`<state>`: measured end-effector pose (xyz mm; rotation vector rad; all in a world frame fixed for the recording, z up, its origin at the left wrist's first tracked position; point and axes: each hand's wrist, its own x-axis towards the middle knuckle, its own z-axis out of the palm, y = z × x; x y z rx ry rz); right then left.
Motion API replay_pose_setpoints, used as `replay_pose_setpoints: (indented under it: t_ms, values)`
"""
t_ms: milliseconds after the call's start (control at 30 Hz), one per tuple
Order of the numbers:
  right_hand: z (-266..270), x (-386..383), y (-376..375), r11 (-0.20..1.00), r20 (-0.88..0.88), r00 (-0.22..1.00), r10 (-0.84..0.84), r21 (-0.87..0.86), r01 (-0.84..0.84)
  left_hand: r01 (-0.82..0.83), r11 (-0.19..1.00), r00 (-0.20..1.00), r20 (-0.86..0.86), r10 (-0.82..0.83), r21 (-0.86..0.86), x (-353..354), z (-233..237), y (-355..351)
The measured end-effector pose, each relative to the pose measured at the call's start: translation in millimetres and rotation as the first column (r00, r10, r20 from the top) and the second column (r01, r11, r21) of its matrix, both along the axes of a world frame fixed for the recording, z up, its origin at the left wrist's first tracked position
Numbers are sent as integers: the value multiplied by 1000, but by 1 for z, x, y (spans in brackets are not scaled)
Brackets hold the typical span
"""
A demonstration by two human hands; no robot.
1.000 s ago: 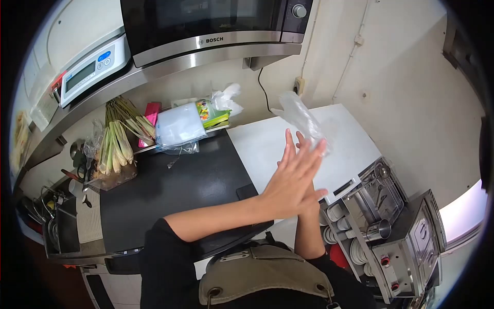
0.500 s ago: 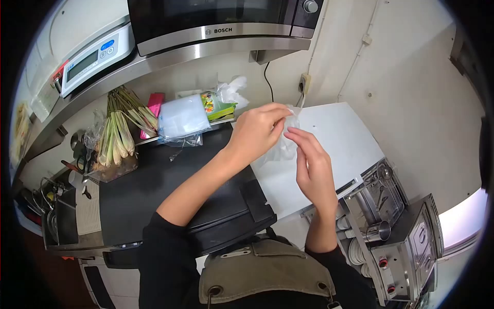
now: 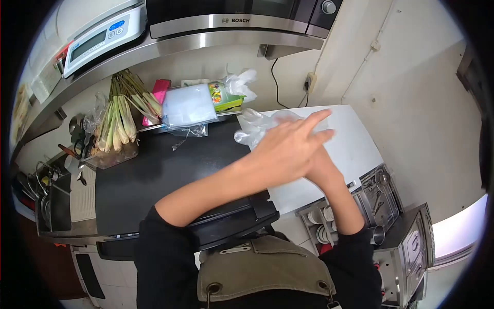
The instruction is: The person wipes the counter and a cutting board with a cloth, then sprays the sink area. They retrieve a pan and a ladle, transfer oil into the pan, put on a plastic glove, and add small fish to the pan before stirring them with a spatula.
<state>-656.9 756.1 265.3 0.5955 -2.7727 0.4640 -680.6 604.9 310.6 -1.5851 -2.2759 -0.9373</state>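
Observation:
My left hand (image 3: 293, 149) crosses over my right hand above the white surface, its index finger and thumb stretched apart toward the right. Nothing shows between those two digits; its other fingers are hard to make out. Beneath it, my right hand (image 3: 323, 166) is largely covered, with only the wrist side and some blurred fingertips showing. A crumpled clear plastic glove (image 3: 250, 126) spreads out at those fingertips, to the left of my hands, and my right hand appears to hold it. Some clear plastic also shows behind my left fingers.
The white top (image 3: 355, 144) adjoins a black counter (image 3: 154, 175). Lemongrass stalks (image 3: 119, 121) stand in a clear tub beside a pack of plastic bags (image 3: 189, 105). Overhead, a shelf (image 3: 206, 46) carries a scale (image 3: 100, 41) and a microwave (image 3: 236, 20). An open drawer (image 3: 381, 193) holds utensils.
My hands were side by side with the clear plastic between them. Now my left hand has moved right across my right hand, and the plastic glove shows spread out on the left.

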Motion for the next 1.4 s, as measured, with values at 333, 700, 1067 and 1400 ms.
replay_pose_setpoints:
  t_ms: [333,700,1067,1400]
  values:
    - [-21,2,21,-573,-347,842,414,-818,-55,-132,966,895,-393,212,221,18,-43,33]
    - [-27,2,5,-606,-445,805,393,-784,-137,-101,979,841,-511,178,175,18,-59,38]
    - [-68,13,1,859,-29,963,-269,-460,226,-67,987,904,-410,121,144,10,-57,33]
    - [-29,13,8,-606,-319,845,430,-795,9,-86,985,882,-448,145,149,30,-42,31]
